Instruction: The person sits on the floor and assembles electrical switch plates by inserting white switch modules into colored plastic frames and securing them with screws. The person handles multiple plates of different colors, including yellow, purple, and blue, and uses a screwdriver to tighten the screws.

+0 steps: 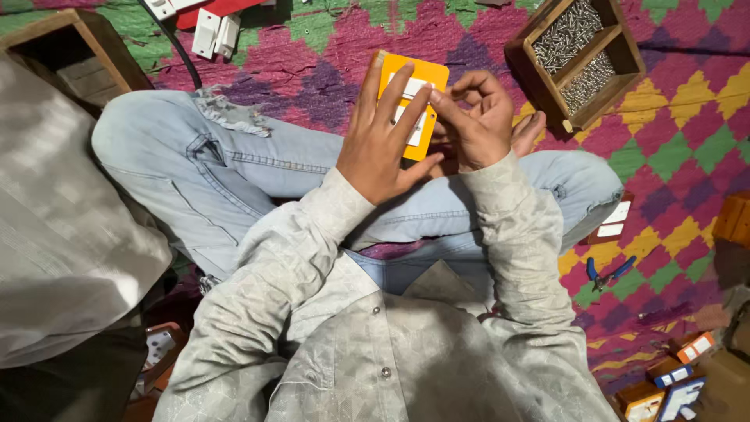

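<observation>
An orange card (pixel 426 74) with a white part (pixel 416 117) mounted on its face is sitting above the person's crossed legs, near the middle of the patterned rug (pixel 672 148), and both hands are working on it. The left hand (pixel 384 137) is lying over the card's left half with its fingers spread flat and long; its grip is wide open in the sense of no curl, the fingers pressing the card rather than closing round it. The right hand (pixel 476 117) is meeting it from the right, its fingers curled in and its fingertips pinched on the white part at the card's middle; whether anything small is held in that pinch cannot be told.

Beyond the hands, toward the rug's far right corner, a wooden tray (pixel 625 59) with compartments is holding heaps of silver screws (pixel 569 33). At the far edge, white plastic parts (pixel 215 31) are lying beside a black cable (pixel 176 47). At the far left corner an open wooden box (pixel 74 51) is standing. Along the right edge, blue-handled pliers (pixel 609 273) are lying on the rug, and small orange and blue cartons (pixel 664 383) are clustering at the near right corner.
</observation>
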